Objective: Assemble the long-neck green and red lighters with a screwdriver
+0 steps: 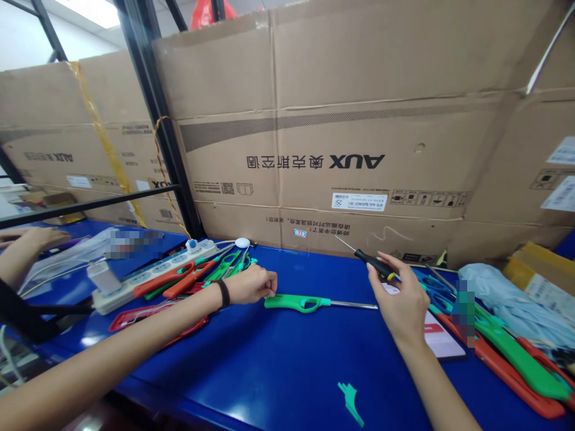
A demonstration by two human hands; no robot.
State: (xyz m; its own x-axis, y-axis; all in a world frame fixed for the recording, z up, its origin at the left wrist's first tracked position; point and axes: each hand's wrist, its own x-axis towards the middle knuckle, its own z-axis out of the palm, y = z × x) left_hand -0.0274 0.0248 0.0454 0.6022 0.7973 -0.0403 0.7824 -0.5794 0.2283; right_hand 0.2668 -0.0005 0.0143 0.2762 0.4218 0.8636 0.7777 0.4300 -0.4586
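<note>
A green long-nosed gas lighter [294, 302] lies flat on the blue table, its metal tube pointing right. My left hand [256, 284] is closed with fingers pinched together, just over the lighter's handle end; what they hold, if anything, is hidden. Between the fingers and thumb of my right hand [406, 299] is a screwdriver [376, 263] with a black handle and yellow end, its thin shaft pointing up and left. Nearer the front edge lies a small teal plastic piece [351, 403].
At left, a white power strip [155, 272] lies beside red and green lighters [191, 280]. More lighters [516, 353] pile up at right, near a phone-like flat object [442, 338] and a pale blue plastic bag [498, 299]. Cardboard [314, 78] stands behind. Another person's hand [38, 238] shows far left.
</note>
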